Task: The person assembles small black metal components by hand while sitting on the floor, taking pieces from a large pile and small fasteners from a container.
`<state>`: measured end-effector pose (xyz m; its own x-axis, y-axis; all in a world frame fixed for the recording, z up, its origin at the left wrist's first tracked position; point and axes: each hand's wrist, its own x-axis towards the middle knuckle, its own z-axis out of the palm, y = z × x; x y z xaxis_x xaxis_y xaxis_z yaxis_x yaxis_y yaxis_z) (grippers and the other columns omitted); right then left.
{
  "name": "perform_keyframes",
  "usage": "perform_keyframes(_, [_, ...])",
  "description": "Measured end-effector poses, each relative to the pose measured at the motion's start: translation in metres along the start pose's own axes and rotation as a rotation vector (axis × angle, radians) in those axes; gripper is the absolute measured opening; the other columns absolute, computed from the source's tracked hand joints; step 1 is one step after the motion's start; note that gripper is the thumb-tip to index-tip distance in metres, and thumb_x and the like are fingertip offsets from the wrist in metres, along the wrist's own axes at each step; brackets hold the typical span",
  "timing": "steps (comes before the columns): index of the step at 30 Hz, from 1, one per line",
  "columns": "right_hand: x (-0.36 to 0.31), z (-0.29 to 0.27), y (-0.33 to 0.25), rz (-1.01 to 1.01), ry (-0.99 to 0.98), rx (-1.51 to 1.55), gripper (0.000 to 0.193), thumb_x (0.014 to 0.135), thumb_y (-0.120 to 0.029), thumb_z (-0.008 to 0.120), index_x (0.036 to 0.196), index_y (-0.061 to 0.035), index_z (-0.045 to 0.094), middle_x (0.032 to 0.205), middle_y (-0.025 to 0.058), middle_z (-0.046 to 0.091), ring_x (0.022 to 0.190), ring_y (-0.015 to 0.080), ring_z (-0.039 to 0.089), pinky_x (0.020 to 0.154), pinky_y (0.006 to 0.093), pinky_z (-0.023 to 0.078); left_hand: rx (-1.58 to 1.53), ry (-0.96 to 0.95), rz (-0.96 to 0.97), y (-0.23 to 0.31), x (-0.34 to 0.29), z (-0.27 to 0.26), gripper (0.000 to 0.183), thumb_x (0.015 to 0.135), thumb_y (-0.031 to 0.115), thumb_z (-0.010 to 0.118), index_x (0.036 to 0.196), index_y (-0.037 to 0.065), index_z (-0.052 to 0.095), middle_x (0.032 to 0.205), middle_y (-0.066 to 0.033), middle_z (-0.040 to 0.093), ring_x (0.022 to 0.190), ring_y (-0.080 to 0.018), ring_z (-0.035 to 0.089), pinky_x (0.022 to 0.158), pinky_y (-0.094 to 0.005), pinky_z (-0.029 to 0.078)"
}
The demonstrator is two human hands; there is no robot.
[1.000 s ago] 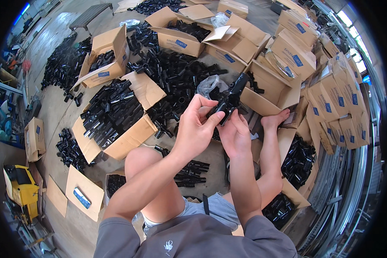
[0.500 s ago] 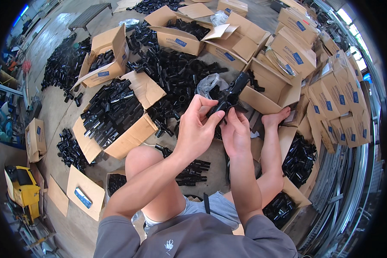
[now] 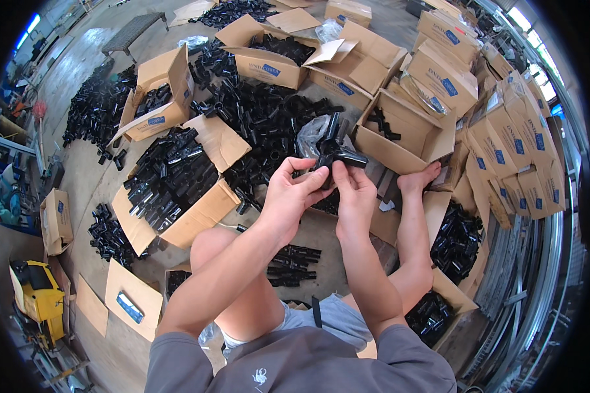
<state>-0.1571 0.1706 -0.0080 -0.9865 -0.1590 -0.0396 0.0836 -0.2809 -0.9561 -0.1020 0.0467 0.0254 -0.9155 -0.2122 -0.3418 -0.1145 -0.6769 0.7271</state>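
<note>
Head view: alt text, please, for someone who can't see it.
A person's left hand and right hand hold a black branching tube. Around lie open cardboard boxes and heaps of black tubes; more boxes stand stacked at right.

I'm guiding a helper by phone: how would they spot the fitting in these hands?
Find the big heap of loose black pipe fittings in the upper middle of the view, then its lower right, by the crumpled clear plastic bag. There the left hand and right hand hold one glossy, branched black fitting. Unlike its neighbours, it is held aloft, not lying loose or boxed.
</note>
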Motion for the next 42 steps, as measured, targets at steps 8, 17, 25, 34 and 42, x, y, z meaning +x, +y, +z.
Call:
perform_keyframes(8, [0.065, -0.109, 0.13, -0.072, 0.093, -0.972, 0.029, 0.099, -0.027, 0.064, 0.11, -0.0015, 0.072, 0.109, 0.0167, 0.074, 0.098, 0.031, 0.072, 0.086, 0.0429, 0.055, -0.603, -0.052, -0.012, 0.014, -0.018, -0.008, 0.037, 0.107, 0.019, 0.056, 0.131, -0.009, 0.053, 0.13, -0.0216, 0.062, 0.123, -0.0272, 0.063, 0.111, -0.0363, 0.053])
perform_keyframes(17, [0.074, -0.133, 0.235, 0.606, -0.204, -1.623, 0.046, 0.079, -0.027, 0.084, 0.122, -0.0141, 0.074, 0.127, 0.0174, 0.071, 0.124, 0.0349, 0.065, 0.102, 0.0473, 0.054, -0.764, -0.055, 0.028, 0.031, -0.036, -0.016, 0.029, 0.103, 0.021, 0.063, 0.125, 0.003, 0.057, 0.13, -0.0143, 0.065, 0.118, -0.025, 0.066, 0.111, -0.0356, 0.053])
perform_keyframes(25, [0.087, -0.169, 0.252, 0.595, -0.247, -1.516, 0.032, 0.073, -0.026, 0.091, 0.101, -0.0125, 0.082, 0.113, 0.0149, 0.076, 0.11, 0.0329, 0.072, 0.097, 0.0423, 0.056, -0.634, -0.058, -0.02, 0.019, -0.028, -0.016, 0.039, 0.103, 0.032, 0.063, 0.132, 0.006, 0.062, 0.128, -0.0051, 0.069, 0.114, -0.0152, 0.066, 0.098, -0.03, 0.053])
perform_keyframes(34, [0.092, -0.154, 0.247, 0.714, -0.285, -1.65, 0.043, 0.08, -0.016, 0.082, 0.121, -0.0071, 0.074, 0.136, 0.0184, 0.066, 0.128, 0.0329, 0.063, 0.106, 0.042, 0.052, -0.586, -0.059, 0.064, 0.013, -0.029, -0.015, 0.018, 0.104, 0.023, 0.064, 0.118, 0.013, 0.063, 0.129, -0.0061, 0.069, 0.117, -0.0162, 0.066, 0.101, -0.032, 0.053])
perform_keyframes(42, [0.109, -0.169, 0.26, 0.627, -0.537, -1.752, 0.04, 0.08, -0.018, 0.074, 0.118, -0.0036, 0.075, 0.131, 0.0214, 0.066, 0.125, 0.0355, 0.063, 0.104, 0.0423, 0.052, -0.529, -0.013, 0.113, 0.014, -0.029, -0.025, 0.013, 0.104, 0.022, 0.063, 0.114, 0.014, 0.063, 0.13, -0.006, 0.068, 0.119, -0.0165, 0.065, 0.101, -0.0318, 0.052])
